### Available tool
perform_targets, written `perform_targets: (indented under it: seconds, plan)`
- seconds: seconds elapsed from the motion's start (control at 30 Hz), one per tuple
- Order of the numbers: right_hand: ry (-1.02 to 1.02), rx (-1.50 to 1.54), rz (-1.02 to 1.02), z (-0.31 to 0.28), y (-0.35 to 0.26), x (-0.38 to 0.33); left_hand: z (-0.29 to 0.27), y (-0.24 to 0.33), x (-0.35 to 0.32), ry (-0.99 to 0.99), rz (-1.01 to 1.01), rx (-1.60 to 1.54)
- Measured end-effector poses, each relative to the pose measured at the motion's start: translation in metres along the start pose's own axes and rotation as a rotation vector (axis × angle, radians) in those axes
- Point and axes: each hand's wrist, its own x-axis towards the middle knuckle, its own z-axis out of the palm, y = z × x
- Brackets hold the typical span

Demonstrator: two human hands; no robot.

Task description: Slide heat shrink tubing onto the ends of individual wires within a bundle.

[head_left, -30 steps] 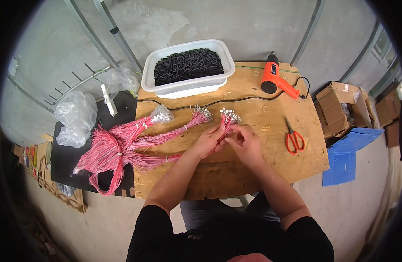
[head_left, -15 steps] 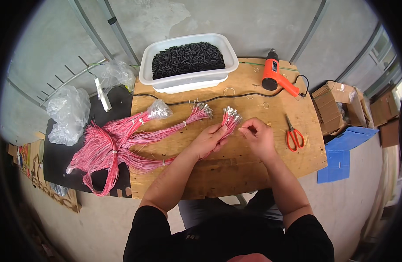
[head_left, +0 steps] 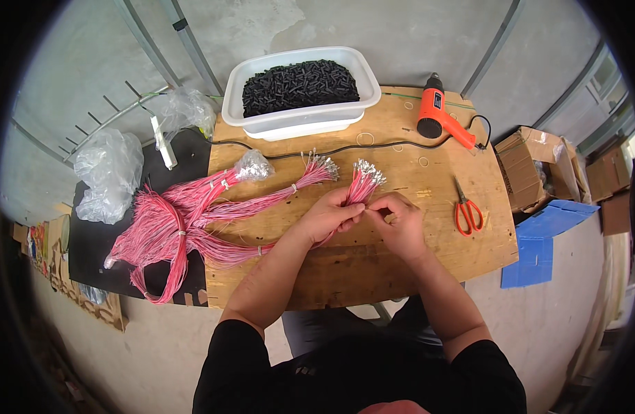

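Observation:
My left hand (head_left: 329, 215) grips a bundle of thin pink wires (head_left: 359, 188) whose silver metal tips fan out toward the back of the wooden board (head_left: 428, 241). My right hand (head_left: 397, 221) sits just right of it, fingertips pinched on one wire of that bundle. A second tied pink bundle (head_left: 290, 188) lies to the left, with a large heap of pink wires (head_left: 172, 228) beyond it on a black mat. A white tub (head_left: 298, 119) full of small black tubes stands at the back.
An orange heat gun (head_left: 438, 114) with a black cord lies at the back right. Red-handled scissors (head_left: 465, 210) rest near the board's right edge. Crumpled clear plastic bags (head_left: 110, 169) lie at the left. Cardboard boxes (head_left: 531, 165) and a blue sheet (head_left: 534, 248) sit on the floor at right.
Both hands stay on the wire bundle at the board's middle. My right hand has shifted slightly along the wires and pinches one of them; nothing else moved.

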Motion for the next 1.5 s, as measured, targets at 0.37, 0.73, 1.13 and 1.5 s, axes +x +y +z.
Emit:
perform_targets:
  seconds: [0.37,0.73,1.13,1.5]
  plan:
    - [-0.001,0.571,0.427,-0.002,0.023,-0.001,0.005,0.009,-0.005,-0.038,-0.043,0.065]
    - [0.154,0.431,0.414,-0.015,0.019,0.016,0.011,0.004,-0.001,-0.085,0.084,0.282]
    - [0.112,-0.295,-0.064,-0.002,-0.006,0.02,0.017,0.0,0.001,0.074,0.201,0.508]
    - [0.116,-0.416,-0.316,-0.011,-0.01,0.021,0.017,0.002,0.002,0.053,0.293,0.659]
